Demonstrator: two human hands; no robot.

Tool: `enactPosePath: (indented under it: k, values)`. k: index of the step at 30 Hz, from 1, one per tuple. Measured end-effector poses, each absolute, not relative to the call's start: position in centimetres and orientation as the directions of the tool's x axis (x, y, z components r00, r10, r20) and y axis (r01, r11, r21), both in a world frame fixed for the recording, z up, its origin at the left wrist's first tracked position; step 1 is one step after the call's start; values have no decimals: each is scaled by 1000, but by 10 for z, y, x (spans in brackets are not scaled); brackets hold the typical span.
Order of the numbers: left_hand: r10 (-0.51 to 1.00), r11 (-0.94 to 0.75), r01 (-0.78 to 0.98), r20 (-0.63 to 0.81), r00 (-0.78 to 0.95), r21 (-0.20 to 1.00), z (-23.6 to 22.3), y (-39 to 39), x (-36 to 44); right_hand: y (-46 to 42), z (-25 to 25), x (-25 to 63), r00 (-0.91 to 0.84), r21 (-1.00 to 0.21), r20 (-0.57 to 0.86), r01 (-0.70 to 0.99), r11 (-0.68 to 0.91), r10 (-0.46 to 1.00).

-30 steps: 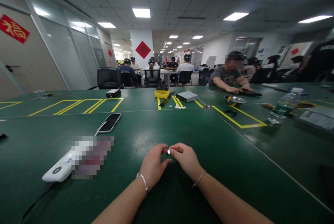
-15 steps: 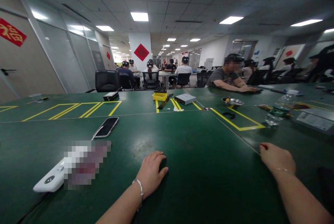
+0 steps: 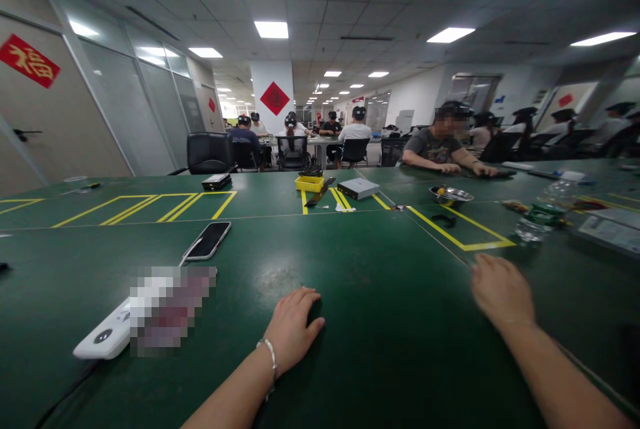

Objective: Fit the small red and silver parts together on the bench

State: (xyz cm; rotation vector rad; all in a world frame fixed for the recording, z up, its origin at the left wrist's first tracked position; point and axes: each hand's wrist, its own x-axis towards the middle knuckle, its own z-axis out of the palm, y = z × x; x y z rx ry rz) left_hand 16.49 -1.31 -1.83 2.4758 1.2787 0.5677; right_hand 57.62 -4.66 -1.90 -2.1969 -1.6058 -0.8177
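Note:
My left hand (image 3: 295, 330) rests palm down on the green table (image 3: 380, 342), fingers stretched forward and thumb apart, holding nothing. A silver bracelet (image 3: 273, 356) circles its wrist. My right hand (image 3: 503, 290) is over the right part of the table, beside the seam between table sections. Its fingers point away and bend down; motion blur and the back of the hand hide whether anything is in them. Left of my left hand lie a phone (image 3: 210, 240) with a white cable and a white rounded device (image 3: 107, 332), partly pixelated.
Farther off are a yellow tray (image 3: 309, 183), a grey metal box (image 3: 358, 188), a black box (image 3: 217, 181), a metal bowl (image 3: 451, 196) and yellow tape outlines (image 3: 487, 244). A plastic bottle (image 3: 547, 209) stands at right. A person (image 3: 440, 142) sits across the table.
My right hand has moved left and slightly away from me over the table. My left hand stays in place. The whole view has shifted slightly.

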Motion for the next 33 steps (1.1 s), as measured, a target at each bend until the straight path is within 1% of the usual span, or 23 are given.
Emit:
enactPosePath:
  k: [1,2,4,6,9,11,13,14,16,17,19,21,23,25,28,30,33]
  values:
    - [824,-561,709,205,528,427,-18,-13,165,-41,-15,548,130,97,569,970,-223,812]
    - [823,-562,710,200,532,423,-18,-13,165,-36,-12,516,51,75,517,992,-105,855]
    - [820,-565,711,188,541,419,-18,-13,165,-31,-9,451,-105,-15,388,993,120,916]
    - [813,-574,707,179,555,412,-19,-14,165,-32,-10,393,-248,-106,257,954,282,934]
    - [782,-608,683,162,601,405,-21,-14,166,-39,-14,344,-422,-192,116,878,438,899]
    - [769,-621,669,148,622,408,-21,-14,165,-39,-13,342,-445,-196,103,868,457,889]
    - [770,-615,669,138,623,417,-20,-14,165,-34,-7,364,-354,-160,162,911,379,921]
    - [773,-611,671,133,620,421,-19,-14,165,-30,-3,383,-267,-136,208,945,298,941]
    - [776,-604,672,123,619,429,-18,-14,164,-26,3,430,-26,-88,305,995,56,952]
    - [776,-603,671,121,619,431,-17,-14,164,-26,5,457,113,-70,348,993,-95,931]
    - [776,-602,671,120,619,432,-16,-14,163,-32,3,508,358,-55,399,928,-368,844]
    - [774,-605,668,125,621,432,-16,-15,163,-42,-3,551,591,-130,384,795,-592,709]
    - [770,-610,663,127,626,433,-16,-15,163,-52,-11,580,776,-232,309,622,-748,550]
    - [767,-613,661,124,630,432,-16,-14,163,-58,-19,594,881,-306,246,466,-830,404]
    - [762,-619,659,123,636,428,-16,-14,163,-56,-29,602,934,-355,230,344,-869,275]
    - [757,-625,652,127,641,429,-17,-14,163,-53,-32,604,943,-356,202,322,-877,264]
    - [752,-628,645,128,646,435,-16,-13,163,-49,-33,608,933,-318,138,359,-877,332]
